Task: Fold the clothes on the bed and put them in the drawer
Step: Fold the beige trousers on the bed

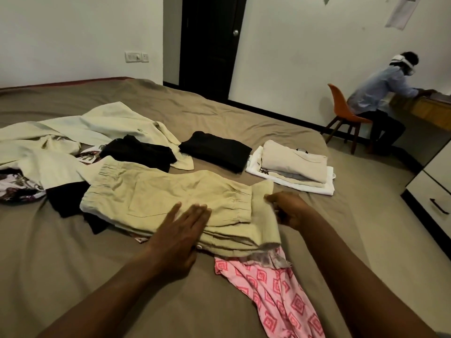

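head view: left hand (179, 236) fingers flat on beige trousers (166, 198), right hand (291, 212) fingers pinch them

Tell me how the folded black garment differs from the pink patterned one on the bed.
The folded black garment is plain; the pink patterned garment carries a diamond print. The black one is a neat folded rectangle; the pink one lies loose and crumpled. The black one lies uncovered; the pink one's far end runs under the beige trousers. Both rest on the bed.
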The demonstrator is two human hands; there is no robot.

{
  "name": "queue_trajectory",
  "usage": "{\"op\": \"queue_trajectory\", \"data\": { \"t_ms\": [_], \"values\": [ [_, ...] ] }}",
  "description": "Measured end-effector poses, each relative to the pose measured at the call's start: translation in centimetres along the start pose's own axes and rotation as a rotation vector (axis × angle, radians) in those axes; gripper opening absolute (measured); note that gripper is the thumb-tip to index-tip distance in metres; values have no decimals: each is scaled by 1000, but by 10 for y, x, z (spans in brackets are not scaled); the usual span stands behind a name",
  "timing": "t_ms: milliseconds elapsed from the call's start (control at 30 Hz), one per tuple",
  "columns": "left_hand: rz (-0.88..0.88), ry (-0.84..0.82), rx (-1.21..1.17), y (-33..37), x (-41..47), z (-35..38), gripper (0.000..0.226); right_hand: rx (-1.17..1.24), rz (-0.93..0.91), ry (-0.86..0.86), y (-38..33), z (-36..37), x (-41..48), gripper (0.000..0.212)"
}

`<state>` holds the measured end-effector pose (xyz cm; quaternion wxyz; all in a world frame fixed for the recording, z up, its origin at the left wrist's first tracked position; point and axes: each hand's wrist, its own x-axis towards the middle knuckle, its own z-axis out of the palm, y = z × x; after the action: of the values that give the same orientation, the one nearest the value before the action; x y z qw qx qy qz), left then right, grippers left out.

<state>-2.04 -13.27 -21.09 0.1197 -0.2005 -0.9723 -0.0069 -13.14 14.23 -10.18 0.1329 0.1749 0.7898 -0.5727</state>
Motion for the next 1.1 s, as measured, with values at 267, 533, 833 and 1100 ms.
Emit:
{"op": "queue_trajectory", "data": {
  "t_ms": [267,533,833,1100],
  "values": [
    [-378,130,-561,3,9,-23,140,485,-31,-275,-101,58,-37,4],
    [-1045,517,-1289,0,0,-30,79,282,-197,-404,-178,250,-54,28],
    [-1444,587,-2000,-21,-14,-12,39,-466,-765,-286,-85,315,-30,10],
    [-1531,811,-1739,-66,-18,-17,44,-715,-783,-141,23,243,-14,59]
  ]
}}
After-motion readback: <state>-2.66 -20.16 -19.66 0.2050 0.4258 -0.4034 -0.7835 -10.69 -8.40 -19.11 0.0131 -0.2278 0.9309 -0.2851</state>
